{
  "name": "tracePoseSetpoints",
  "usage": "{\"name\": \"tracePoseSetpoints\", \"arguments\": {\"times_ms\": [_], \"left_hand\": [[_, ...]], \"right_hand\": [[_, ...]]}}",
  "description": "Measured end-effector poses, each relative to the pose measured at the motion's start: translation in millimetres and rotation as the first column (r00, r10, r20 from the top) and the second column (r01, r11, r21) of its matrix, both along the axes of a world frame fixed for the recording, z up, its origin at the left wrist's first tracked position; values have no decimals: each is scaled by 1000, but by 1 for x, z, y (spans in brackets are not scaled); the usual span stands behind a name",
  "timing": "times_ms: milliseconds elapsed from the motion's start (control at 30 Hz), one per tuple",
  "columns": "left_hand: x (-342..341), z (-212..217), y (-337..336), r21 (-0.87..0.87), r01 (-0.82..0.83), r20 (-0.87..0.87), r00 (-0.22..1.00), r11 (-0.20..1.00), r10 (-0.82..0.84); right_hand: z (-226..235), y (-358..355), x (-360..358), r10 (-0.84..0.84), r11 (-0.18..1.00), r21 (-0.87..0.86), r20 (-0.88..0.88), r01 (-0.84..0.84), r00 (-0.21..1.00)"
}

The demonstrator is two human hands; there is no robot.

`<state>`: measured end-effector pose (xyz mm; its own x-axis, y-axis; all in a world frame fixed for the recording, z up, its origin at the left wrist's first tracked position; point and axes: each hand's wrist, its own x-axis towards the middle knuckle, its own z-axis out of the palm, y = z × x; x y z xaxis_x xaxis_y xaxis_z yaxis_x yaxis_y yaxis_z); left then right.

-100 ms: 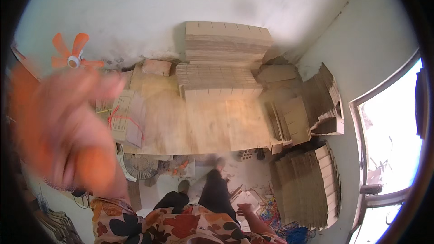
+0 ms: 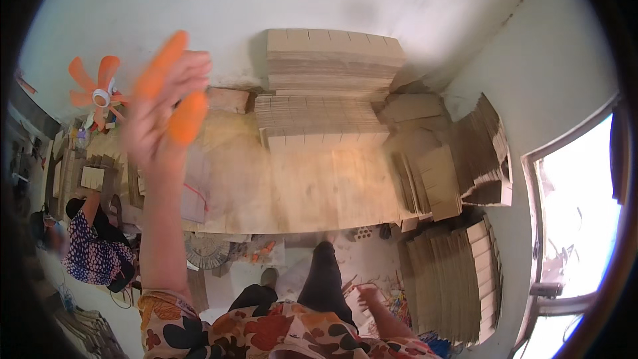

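1. The left hand (image 2: 163, 110) was raised high, fingers spread and grasping nothing, orange tips showing.
2. The right hand (image 2: 367, 292) hung low beside the leg, blurred; its grip cannot be told.
3. Flat cardboard stacks (image 2: 329, 86) lay on the wooden tabletop (image 2: 312, 193), piled against the wall to leave its middle bare.

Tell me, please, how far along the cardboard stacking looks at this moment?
Done: tall stacks of flat cardboard sheets stand against the wall, with more piles to the right. In hand: nothing that I can see; the left hand is raised and blurred, with orange covers on some fingers, and the right hand hangs low by the leg. Left: loose, leaning cardboard pieces at the right remain unstacked.
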<state>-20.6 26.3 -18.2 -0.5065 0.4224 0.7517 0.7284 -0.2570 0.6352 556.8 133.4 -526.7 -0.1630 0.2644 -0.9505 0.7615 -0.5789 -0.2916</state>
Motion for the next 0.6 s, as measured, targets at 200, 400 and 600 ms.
{"name": "tracePoseSetpoints", "arguments": {"times_ms": [200, 400, 600], "left_hand": [[-115, -133, 158, -258, 19, 536, 835, 966, 126], [-205, -239, 233, -281, -62, 757, 599, 958, 261], [-265, -286, 269, -354, -69, 817, 462, 933, 344]], "right_hand": [[42, 301, -178, 592, -158, 695, 635, -701, 496], [172, 544, -376, 75, 593, 804, -109, 44, 991], [251, 615, -498, -29, 708, 559, -588, 432, 808]]}}
